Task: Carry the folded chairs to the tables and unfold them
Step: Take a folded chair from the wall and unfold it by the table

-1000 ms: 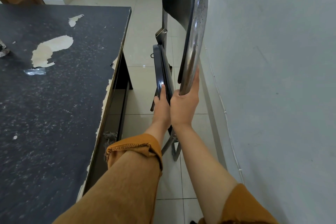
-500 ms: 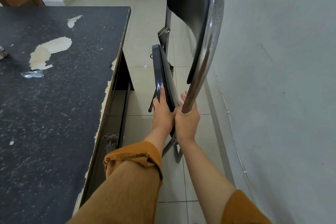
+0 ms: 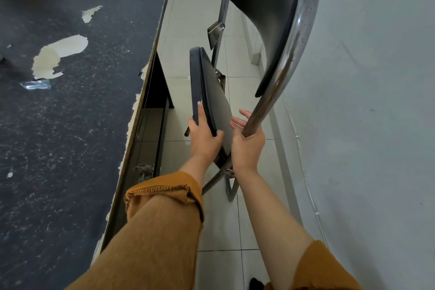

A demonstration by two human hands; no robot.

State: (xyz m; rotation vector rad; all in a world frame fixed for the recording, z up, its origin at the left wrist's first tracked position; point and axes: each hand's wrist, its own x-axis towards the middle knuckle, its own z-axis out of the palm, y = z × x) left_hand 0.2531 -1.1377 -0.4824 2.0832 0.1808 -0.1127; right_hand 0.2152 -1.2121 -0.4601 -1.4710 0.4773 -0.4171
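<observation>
Head view: left hand (image 3: 204, 140) grips chair seat (image 3: 220, 103) edge; right hand (image 3: 247, 148), fingers loosely spread, cradles chair frame (image 3: 274, 85); both right of table (image 3: 70, 113).

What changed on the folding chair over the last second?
The seat has swung out from the chrome frame tube toward the table, opening a gap. The right hand slid down the tube and loosened its fingers. The left hand still grips the seat's edge; the table is unmoved.
</observation>
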